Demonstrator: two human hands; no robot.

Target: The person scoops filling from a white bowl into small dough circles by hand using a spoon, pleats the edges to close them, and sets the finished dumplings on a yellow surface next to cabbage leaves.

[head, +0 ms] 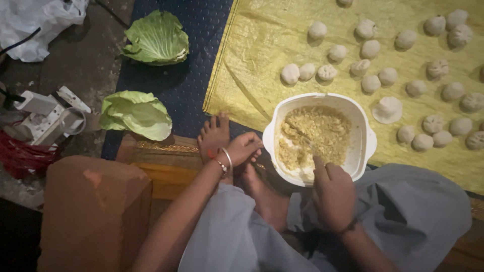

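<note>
Right grip [330, 194], closed on a spoon [308, 146], with the white filling bowl [368, 143] at its 12 o'clock; left grip [244, 148] loosely curled, empty, at the bowl's 9 o'clock.

Dumplings [345, 2] at top edge, cut off. White plastic bag [35, 22], upper left, cropped. Right hand [333, 194]: utensil in white bowl [370, 138] blurred. Left hand [244, 148]: contents indiscernible.

A seated person's two bare forearms reach forward and down. The left hand [244, 148], wearing thin bangles at the wrist, hangs loosely curled with fingers bent inward. The right hand [333, 194], back facing up, is closed with its fingers pinched together, pointing forward.
</note>
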